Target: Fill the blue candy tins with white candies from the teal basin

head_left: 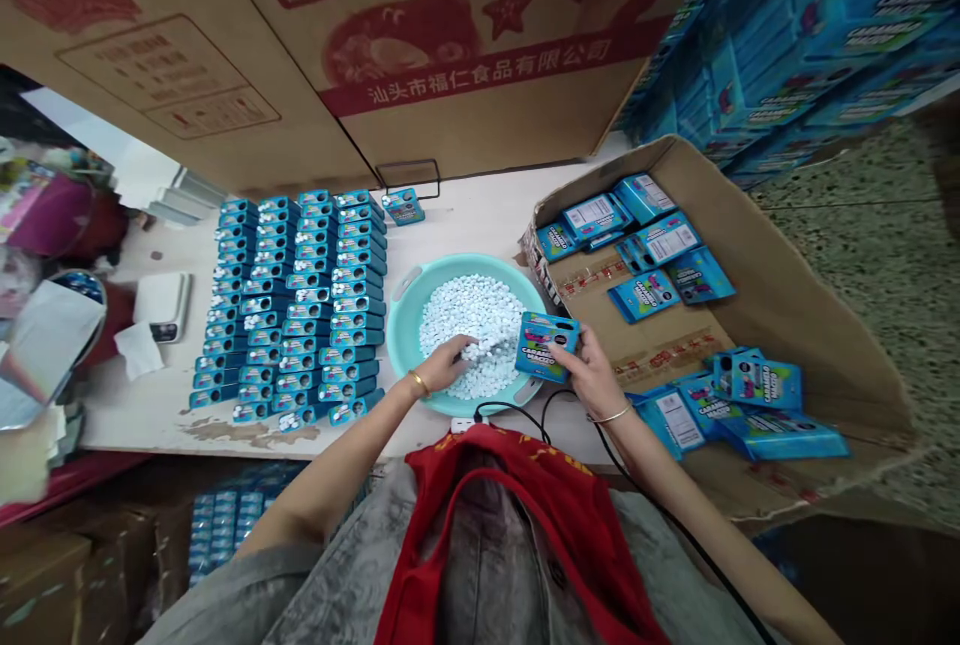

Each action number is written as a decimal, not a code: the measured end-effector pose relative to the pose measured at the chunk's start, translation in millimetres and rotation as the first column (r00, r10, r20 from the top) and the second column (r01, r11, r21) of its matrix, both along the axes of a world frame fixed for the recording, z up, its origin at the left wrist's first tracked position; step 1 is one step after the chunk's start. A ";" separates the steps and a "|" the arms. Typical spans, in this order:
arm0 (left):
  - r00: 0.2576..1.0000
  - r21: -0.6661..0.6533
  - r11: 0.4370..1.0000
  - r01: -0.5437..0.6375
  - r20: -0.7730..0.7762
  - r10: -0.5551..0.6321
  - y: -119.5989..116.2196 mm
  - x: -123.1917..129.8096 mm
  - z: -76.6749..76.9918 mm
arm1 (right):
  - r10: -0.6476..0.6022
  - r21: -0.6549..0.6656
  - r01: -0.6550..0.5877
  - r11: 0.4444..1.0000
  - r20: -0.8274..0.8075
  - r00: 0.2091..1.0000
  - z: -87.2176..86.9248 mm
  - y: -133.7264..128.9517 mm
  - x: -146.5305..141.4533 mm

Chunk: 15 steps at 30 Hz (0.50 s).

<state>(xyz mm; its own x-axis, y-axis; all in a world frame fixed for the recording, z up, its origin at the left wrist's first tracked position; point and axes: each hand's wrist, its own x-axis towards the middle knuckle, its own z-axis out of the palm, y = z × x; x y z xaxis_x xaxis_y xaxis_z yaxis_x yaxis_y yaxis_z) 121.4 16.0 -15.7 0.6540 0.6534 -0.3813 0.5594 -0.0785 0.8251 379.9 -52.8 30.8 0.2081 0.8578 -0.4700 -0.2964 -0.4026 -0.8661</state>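
A turquoise plastic basin (405,325) on the table is filled with small white candies (469,310). My left hand (442,365) reaches into its near left part, fingers curled in among the candies with some at the fingertips. My right hand (592,370) grips a small blue candy box (541,357) by its right side. That box is held over the basin's right rim, its printed front towards me. A dark opening shows along its top edge.
Several rows of blue boxes (300,305) stand left of the basin, one more box (403,206) behind. An open carton (810,295) with loose blue boxes is at right. A large carton (465,115) blocks the back. A black cable (615,450) runs near my right arm.
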 end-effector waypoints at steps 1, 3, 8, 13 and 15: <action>1.000 0.025 1.000 -0.001 0.003 0.001 6.0 -5.8 9.6 | 0.019 0.040 -0.023 0.999 0.100 0.995 -2.5 -0.9 0.4; 1.000 0.082 0.997 0.007 0.007 -0.008 19.1 -17.0 33.0 | 0.046 0.117 -0.086 0.989 0.311 0.949 -6.8 0.1 -1.9; 0.992 0.191 0.973 0.128 0.000 -0.130 47.9 -30.6 102.0 | 0.071 0.240 -0.316 0.918 0.684 0.726 -6.0 16.7 -18.4; 0.930 0.212 0.913 0.348 -0.205 -0.306 60.1 -11.5 143.3 | 0.102 0.307 -0.496 0.812 0.763 0.639 -7.9 27.6 -32.9; 0.862 0.202 0.874 0.441 -0.367 -0.350 59.4 3.6 151.4 | 0.103 0.314 -0.522 0.793 0.775 0.624 -12.1 27.1 -36.6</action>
